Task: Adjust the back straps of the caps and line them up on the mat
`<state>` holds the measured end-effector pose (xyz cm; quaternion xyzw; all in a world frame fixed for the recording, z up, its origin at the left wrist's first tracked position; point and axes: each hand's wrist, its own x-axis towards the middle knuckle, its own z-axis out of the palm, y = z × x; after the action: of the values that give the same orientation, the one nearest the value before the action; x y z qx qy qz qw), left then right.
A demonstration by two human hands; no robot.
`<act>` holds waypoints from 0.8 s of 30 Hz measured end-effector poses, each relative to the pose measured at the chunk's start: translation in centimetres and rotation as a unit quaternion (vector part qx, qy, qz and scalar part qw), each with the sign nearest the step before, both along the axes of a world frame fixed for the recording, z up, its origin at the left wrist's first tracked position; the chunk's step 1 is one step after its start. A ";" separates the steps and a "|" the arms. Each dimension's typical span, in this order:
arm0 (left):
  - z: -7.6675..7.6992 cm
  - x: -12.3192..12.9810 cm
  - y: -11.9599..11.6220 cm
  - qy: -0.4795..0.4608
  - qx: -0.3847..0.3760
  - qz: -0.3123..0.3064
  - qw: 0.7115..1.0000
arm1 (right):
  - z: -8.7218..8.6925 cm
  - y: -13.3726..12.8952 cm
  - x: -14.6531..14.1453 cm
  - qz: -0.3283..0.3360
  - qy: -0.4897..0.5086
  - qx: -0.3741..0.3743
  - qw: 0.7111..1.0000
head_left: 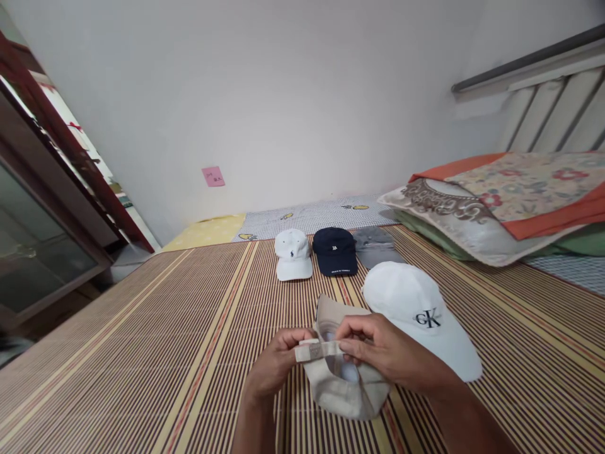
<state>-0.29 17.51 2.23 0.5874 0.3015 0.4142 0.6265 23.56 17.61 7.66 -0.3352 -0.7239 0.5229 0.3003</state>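
A beige baseball cap (347,400) is held up in front of me, its back strap (312,351) toward me and its brim (338,307) pointing away. My left hand (278,359) pinches the strap's left end between thumb and fingers. On the other side, my right hand (378,350) is closed on the strap where it meets the cap's edge. Just right of my right hand lies a large white cap (411,296) with black "CK" letters, its brim toward the lower right.
Beyond my hands sit a white cap (293,252) with a small dark logo, a navy cap (334,251) and a grey cap (375,244). They rest on a striped mat (189,328). Pillows (454,214) and folded floral fabric (543,189) are piled at right, below a wall rail.
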 end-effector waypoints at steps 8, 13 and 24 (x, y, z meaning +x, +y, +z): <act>1.0 0.7 -0.4 -0.006 0.001 -0.001 1.000 | -0.4 -0.5 -1.4 0.002 0.027 0.005 1.000; 0.7 0.4 -0.4 -0.010 -0.008 0.003 1.000 | -0.3 -0.4 -1.4 -0.002 0.021 0.016 1.000; 0.9 1.1 -0.3 -0.024 -0.003 0.021 0.999 | 0.0 -0.8 -1.8 -0.069 -0.021 0.066 0.995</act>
<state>0.77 17.24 3.12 0.5687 0.3001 0.4406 0.6264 21.80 16.77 7.64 -0.3747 -0.7384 0.4445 0.3417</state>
